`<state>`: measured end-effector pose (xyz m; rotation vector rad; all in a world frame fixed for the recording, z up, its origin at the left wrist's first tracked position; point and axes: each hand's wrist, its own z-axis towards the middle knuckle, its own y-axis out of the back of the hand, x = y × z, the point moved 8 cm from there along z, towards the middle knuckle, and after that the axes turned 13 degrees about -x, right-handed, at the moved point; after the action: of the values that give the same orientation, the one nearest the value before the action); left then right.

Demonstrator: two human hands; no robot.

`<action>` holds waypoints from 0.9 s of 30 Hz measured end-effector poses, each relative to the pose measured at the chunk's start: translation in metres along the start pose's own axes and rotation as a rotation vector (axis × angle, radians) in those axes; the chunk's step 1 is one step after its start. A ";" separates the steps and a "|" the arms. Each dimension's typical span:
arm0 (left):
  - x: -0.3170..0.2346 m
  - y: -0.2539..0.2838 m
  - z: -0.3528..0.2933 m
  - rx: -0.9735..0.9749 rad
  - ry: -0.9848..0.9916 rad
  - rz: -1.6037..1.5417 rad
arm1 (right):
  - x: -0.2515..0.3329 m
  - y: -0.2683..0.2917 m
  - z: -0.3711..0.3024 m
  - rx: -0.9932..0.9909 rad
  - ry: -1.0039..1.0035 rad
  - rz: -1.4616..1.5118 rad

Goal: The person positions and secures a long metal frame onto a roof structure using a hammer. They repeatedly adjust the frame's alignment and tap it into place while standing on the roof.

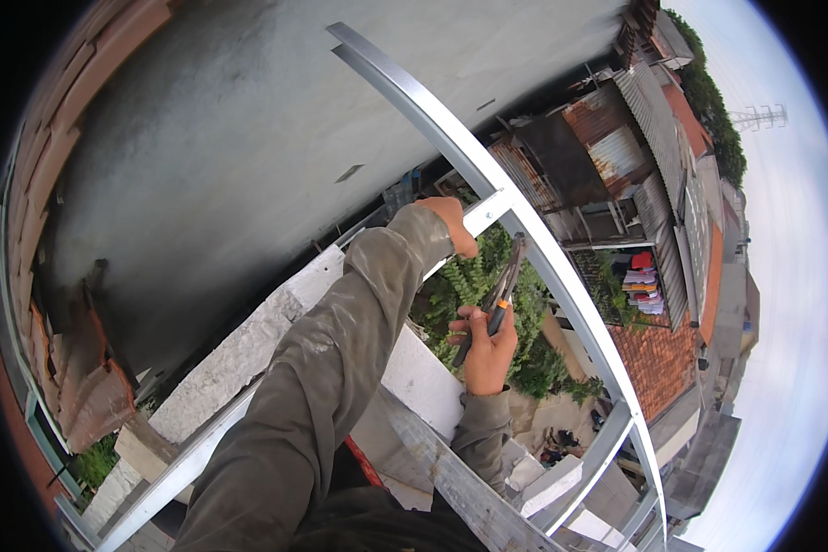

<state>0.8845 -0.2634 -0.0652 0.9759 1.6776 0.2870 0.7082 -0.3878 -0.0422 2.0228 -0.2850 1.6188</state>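
Observation:
My left hand is closed round a silver metal crossbar, close to where it meets a long metal channel. A screw head shows at that joint. Lower down and to the right, my right hand grips pliers with dark and orange handles. The plier handles look spread apart, and the jaws point up at the inner edge of the long channel, just below the joint. Whether the jaws bite on the metal is too small to tell.
A grey wall rises at the left, with a rough masonry ledge under my left arm. Another crossbar joins the channel at lower right. Far below are green plants, tiled roofs and hanging laundry.

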 end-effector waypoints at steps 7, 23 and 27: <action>0.001 -0.002 0.001 0.051 -0.021 -0.061 | 0.009 0.001 0.000 -0.058 0.050 0.087; -0.001 0.004 0.010 -0.015 0.003 -0.142 | 0.066 0.076 0.034 -0.040 -0.065 0.234; 0.001 0.003 0.041 -0.108 0.064 -0.318 | 0.046 0.075 0.069 0.075 0.000 -0.054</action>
<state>0.9222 -0.2731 -0.0785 0.6139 1.8258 0.1953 0.7428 -0.4798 0.0120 2.0684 -0.1702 1.6189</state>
